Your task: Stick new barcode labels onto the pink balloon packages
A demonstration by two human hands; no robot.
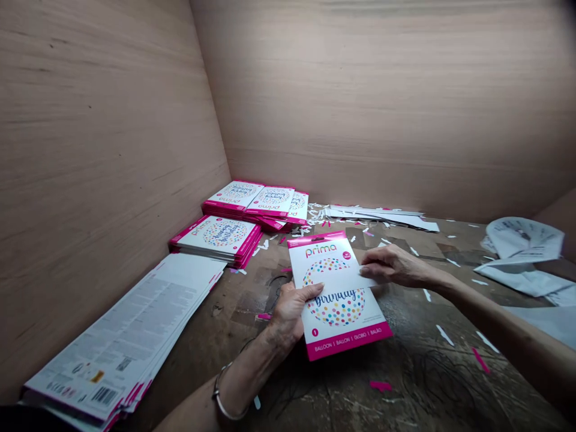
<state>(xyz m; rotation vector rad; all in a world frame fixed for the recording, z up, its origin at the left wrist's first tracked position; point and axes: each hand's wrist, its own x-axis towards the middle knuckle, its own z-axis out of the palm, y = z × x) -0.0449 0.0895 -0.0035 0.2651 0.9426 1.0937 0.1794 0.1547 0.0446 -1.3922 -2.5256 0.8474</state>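
Observation:
A white and pink "prima" balloon package (338, 312) with coloured dots lies flat on the worn wooden table (405, 372) in front of me. My left hand (288, 312) holds its left edge, thumb on top and fingers curled beneath. My right hand (391, 265) is closed in a pinch on a white strip (360, 277) lying across the middle of the package, over part of the printing.
Stacks of the same packages (216, 239) (256, 201) sit at the back left. A row of face-down packages (130, 342) runs along the left wall. White strips (382, 215) lie at the back, folded white material (522, 252) at the right. Paper scraps litter the table.

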